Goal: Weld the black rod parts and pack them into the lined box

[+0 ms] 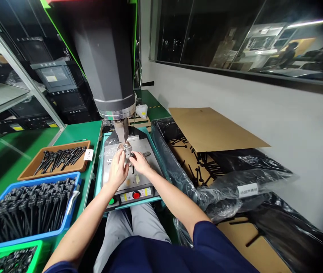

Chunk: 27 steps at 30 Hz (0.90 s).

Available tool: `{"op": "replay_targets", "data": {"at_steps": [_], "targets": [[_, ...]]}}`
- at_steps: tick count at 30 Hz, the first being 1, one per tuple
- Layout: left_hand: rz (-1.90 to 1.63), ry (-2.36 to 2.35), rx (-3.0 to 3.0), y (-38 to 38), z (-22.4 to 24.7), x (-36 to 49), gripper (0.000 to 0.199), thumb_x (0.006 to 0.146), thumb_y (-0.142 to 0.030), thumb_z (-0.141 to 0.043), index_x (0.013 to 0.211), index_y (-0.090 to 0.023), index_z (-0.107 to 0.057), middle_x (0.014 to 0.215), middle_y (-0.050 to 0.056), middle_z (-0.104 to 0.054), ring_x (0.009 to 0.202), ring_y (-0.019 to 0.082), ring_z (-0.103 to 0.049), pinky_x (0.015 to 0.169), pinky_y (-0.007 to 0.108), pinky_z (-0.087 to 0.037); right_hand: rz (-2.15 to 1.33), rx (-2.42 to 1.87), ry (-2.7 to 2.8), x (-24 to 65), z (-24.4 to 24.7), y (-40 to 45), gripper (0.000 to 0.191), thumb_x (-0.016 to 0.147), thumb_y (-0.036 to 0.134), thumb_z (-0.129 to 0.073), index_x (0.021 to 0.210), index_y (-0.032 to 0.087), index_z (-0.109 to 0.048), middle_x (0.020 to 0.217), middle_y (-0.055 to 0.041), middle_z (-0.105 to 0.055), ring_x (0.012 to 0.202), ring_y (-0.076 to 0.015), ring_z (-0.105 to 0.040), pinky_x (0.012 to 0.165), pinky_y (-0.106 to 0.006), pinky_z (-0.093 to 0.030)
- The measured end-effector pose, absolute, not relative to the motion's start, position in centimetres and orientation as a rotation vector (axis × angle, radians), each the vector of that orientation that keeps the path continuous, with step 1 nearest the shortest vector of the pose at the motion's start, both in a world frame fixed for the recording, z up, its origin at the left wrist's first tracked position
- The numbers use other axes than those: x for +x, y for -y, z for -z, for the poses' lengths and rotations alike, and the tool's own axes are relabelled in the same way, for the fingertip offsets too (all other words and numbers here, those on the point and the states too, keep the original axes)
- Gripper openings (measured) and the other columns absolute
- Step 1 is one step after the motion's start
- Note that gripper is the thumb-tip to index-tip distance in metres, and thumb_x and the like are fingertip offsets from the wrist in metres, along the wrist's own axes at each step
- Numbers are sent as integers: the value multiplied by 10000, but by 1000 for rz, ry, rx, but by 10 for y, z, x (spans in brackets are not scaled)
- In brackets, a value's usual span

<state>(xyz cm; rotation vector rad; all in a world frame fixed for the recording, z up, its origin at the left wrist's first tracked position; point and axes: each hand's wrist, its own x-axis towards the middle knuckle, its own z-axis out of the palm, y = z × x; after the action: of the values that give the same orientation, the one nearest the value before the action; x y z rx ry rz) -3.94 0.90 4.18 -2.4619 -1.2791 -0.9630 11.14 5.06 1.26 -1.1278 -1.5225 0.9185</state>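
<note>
A metal fixture (125, 147) sits on the machine's grey plate (151, 170), right under the tapered tool head (121, 131). My left hand (118, 168) is at the fixture's left and front side, fingers stretched forward and thumb apart from them; nothing shows in its grasp. On the other side, my right hand (140, 163) has thumb and fingers closed on a small black piece (133, 154) beside the fixture. Most of that piece is covered by the fingers. Below the hands, the machine's front panel carries a red button (136, 195) and a green button (111, 201).
To the left are a brown tray (25, 175) of dark rods, a blue bin (77, 182) packed with black headed rods, and a green bin (38, 254) of small black parts. Plastic-lined boxes with black rods stand right, partly under a cardboard sheet (218, 131).
</note>
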Motion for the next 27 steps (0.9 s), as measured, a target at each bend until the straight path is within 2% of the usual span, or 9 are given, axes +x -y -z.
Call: {"op": "replay_targets", "data": {"at_steps": [3, 7, 10, 21, 23, 27], "targets": [[986, 1261, -2465, -14, -47, -39, 653, 892, -166, -452, 1505, -137, -230, 1467, 240, -378, 1383, 355, -359, 1073, 581, -391, -708, -1096, 1638, 106, -23, -55, 348, 815, 146, -605, 1156, 198, -649, 1077, -82, -663, 964, -209, -622, 963, -378, -471], [998, 1237, -2481, -21, -51, -39, 708, 839, -72, -417, 1515, -139, -215, 1469, 232, -380, 1387, 344, -354, 1077, 583, -391, -648, -1081, 1610, 101, -30, -63, 347, 833, 151, -594, 1167, 218, -660, 1010, -62, -662, 843, -186, -613, 894, -342, -488], [993, 1231, -2489, -25, -52, -39, 750, 805, -32, -404, 1520, -147, -211, 1479, 220, -374, 1391, 332, -351, 1084, 577, -388, -615, -1057, 1565, 100, -33, -74, 346, 822, 172, -623, 1163, 191, -680, 1025, -84, -641, 868, -194, -607, 898, -337, -483], [1014, 1238, -2464, -27, -53, -47, 678, 855, -97, -435, 1506, -123, -247, 1483, 238, -368, 1401, 327, -335, 1097, 545, -366, -922, -993, 1345, 90, -32, -118, 271, 713, 238, -752, 976, 177, -733, 1144, -78, -654, 1124, -227, -572, 1021, -364, -433], [1019, 1230, -2454, -28, -54, -46, 685, 856, -96, -437, 1510, -135, -238, 1485, 233, -369, 1396, 331, -342, 1089, 553, -372, -1005, -962, 1289, 87, -30, -120, 287, 705, 251, -753, 979, 169, -725, 1131, -77, -669, 1089, -224, -588, 993, -359, -448], [1004, 1221, -2416, -30, -53, -47, 671, 866, -104, -443, 1507, -139, -245, 1461, 232, -400, 1376, 329, -370, 1075, 549, -395, -1213, -820, 1257, 86, -29, -122, 326, 716, 274, -720, 1024, 169, -699, 980, -41, -711, 896, -185, -630, 875, -324, -488]]}}
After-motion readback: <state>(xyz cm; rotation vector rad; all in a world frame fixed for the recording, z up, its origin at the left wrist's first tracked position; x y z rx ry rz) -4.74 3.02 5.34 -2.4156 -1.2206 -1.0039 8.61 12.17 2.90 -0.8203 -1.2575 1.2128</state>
